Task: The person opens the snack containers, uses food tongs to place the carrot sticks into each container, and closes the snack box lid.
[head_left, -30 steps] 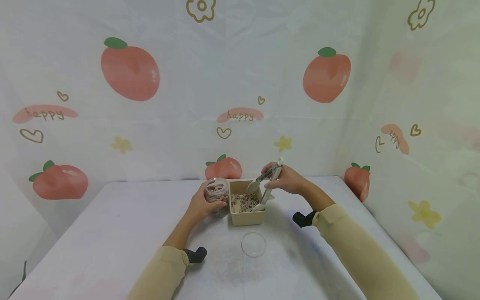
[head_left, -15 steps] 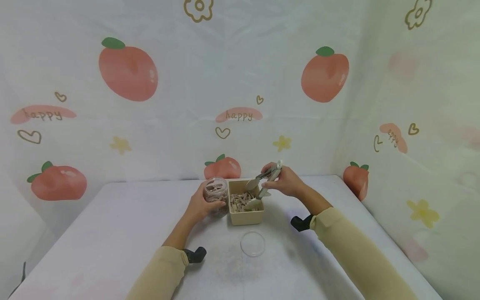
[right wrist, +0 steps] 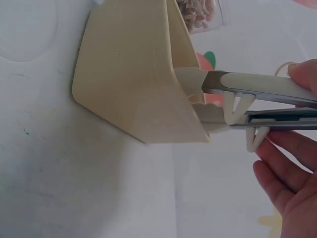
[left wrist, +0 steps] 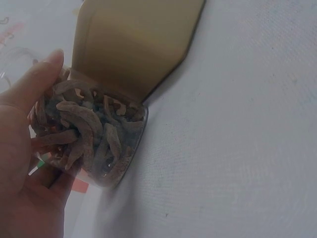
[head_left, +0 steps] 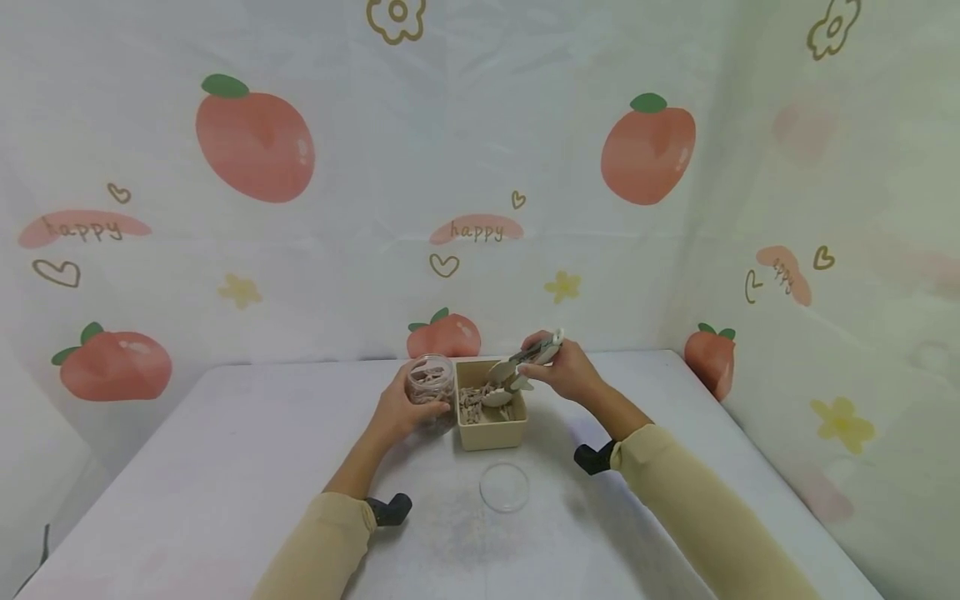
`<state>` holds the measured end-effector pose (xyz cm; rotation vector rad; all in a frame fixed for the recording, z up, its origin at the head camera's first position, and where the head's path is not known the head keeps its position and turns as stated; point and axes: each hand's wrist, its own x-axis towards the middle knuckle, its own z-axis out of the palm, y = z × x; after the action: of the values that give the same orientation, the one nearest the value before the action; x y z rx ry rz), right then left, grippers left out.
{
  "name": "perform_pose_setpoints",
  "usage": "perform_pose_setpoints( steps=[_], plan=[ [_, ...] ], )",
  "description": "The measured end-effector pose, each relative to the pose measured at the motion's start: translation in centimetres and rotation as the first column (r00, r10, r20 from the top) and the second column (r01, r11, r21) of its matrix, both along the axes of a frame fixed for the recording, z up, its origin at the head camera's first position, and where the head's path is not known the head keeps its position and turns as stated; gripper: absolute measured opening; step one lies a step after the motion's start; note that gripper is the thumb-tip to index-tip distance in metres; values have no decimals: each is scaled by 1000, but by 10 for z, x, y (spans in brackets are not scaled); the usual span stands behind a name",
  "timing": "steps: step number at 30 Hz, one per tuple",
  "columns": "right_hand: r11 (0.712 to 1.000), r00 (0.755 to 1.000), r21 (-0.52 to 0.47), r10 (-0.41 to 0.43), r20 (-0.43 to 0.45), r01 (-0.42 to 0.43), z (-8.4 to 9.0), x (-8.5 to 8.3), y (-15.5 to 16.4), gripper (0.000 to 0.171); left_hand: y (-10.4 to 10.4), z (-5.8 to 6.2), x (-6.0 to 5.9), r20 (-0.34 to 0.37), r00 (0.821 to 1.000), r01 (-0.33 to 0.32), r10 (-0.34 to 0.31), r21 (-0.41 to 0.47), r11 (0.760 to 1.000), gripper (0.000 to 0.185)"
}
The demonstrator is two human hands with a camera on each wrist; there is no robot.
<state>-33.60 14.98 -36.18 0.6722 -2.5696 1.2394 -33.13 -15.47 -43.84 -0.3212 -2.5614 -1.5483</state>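
Note:
My left hand grips a clear jar that stands against the left side of a beige box. Inside the jar, in the left wrist view, lie brownish curled dried strips. The beige box holds more of these strips. My right hand holds tongs with pale tips and metal arms, thumb on one arm and fingers on the other. The tips reach down into the box among the strips; whether they pinch any is hidden by the box wall in the right wrist view.
A clear round lid lies on the white table in front of the box. Behind the table hangs a white cloth printed with fruit. Black wrist mounts stick out from the sleeves.
The tongs have moved left and tilted lower in the box, and their tips have come closer together. My left hand and the jar stay in place on the table.

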Motion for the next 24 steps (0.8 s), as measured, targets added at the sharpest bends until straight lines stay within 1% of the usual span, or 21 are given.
perform_pose_setpoints(
  steps=[4,8,14,21,24],
  plan=[
    [999,1000,-29,-23,4,23,-3,0,-3,26,-1,-1,-1,3,1000,3,-3,2,1000,97],
    [999,999,-20,-30,-14,29,-4,1,-4,25,-2,-2,-1,0,1000,4,-4,3,1000,97],
    [996,998,87,-14,-57,19,0,1,0,28,-2,-1,-1,0,1000,-1,1,-4,1000,97],
    [978,997,207,40,-61,-27,9,-1,4,27,-1,-2,-1,-2,1000,-9,9,-9,1000,98],
    [974,998,225,38,-51,-26,11,-1,4,25,0,-1,-1,1,1000,-7,7,-3,1000,98]
  ],
)
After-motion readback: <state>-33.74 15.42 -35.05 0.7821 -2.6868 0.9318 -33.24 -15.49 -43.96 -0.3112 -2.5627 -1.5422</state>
